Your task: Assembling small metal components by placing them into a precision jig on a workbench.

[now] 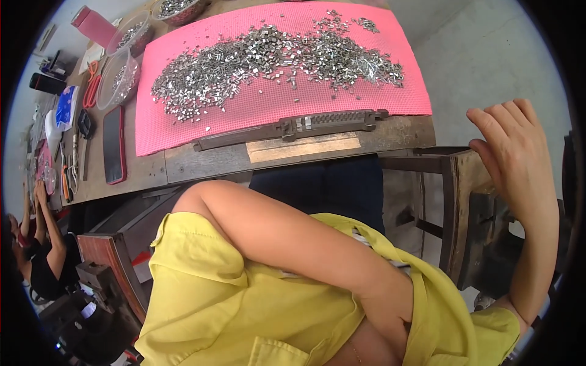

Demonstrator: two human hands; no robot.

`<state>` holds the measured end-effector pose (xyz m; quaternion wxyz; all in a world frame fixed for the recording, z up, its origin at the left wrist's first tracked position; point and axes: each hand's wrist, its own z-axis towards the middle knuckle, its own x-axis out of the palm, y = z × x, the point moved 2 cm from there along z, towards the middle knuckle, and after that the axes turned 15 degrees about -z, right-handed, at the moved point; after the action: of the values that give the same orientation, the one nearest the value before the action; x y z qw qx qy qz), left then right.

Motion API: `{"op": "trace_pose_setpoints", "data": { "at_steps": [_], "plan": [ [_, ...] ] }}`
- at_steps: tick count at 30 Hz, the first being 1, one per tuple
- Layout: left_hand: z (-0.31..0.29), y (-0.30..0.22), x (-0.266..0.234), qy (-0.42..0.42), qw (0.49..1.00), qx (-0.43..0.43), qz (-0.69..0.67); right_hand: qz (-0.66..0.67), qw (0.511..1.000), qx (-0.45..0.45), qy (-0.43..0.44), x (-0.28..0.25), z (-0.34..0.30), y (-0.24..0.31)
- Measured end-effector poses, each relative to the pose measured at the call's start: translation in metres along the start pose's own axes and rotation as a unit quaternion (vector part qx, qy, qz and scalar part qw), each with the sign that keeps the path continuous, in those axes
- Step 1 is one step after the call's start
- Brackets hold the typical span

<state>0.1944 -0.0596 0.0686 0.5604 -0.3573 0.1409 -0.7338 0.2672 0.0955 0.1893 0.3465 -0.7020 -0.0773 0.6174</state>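
My left arm lies across my chest, and my left hand [386, 303] is tucked under the edge of the yellow shirt [293, 305], so its fingers are hidden. Off to the right, my right hand [511, 143] is raised beside the table, fingers loosely stretched, holding nothing. A long heap of small silvery metal pieces [244, 61] spreads over the pink textured mat [189, 137]. Along the mat's near edge lies a dark metal fixture [332, 124] with a row of small pieces set in it. Neither hand touches these things.
On the left of the wooden table [207, 165] lie a phone [113, 146], orange-handled scissors [91, 85] and hand tools [67, 165]. Clear tubs [119, 79] of metal pieces and a pink bottle [91, 24] stand behind. A wooden stool [455, 207] is at right; another person's arms [52, 226] show far left.
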Motion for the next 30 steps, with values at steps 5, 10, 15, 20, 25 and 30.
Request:
{"op": "trace_pose_setpoints", "data": {
  "at_steps": [5, 10, 15, 20, 25, 30],
  "plan": [
    [-0.014, -0.017, -0.012, 0.004, 0.994, -0.097, 0.055, 0.023, 0.997, -0.01, 0.067, 0.003, -0.007, 0.001],
    [0.001, -0.025, 0.003, -0.071, 0.994, -0.075, 0.035, 0.037, 0.999, -0.022, 0.024, 0.019, 0.018, 0.005],
    [0.031, 0.01, 0.003, 0.006, 0.99, 0.026, 0.142, 0.028, 0.999, -0.027, 0.023, 0.033, 0.019, -0.001],
    [0.002, 0.018, 0.028, -0.082, 0.983, 0.134, 0.093, 0.037, 0.999, -0.027, 0.021, 0.043, 0.025, -0.005],
    [-0.057, -0.069, 0.002, -0.058, 0.99, -0.088, 0.097, 0.055, 0.998, -0.02, 0.039, 0.058, 0.021, -0.007],
    [-0.126, -0.138, -0.021, -0.147, 0.97, -0.165, -0.096, 0.088, 0.995, -0.029, 0.037, 0.104, 0.046, -0.019]
  ]
}}
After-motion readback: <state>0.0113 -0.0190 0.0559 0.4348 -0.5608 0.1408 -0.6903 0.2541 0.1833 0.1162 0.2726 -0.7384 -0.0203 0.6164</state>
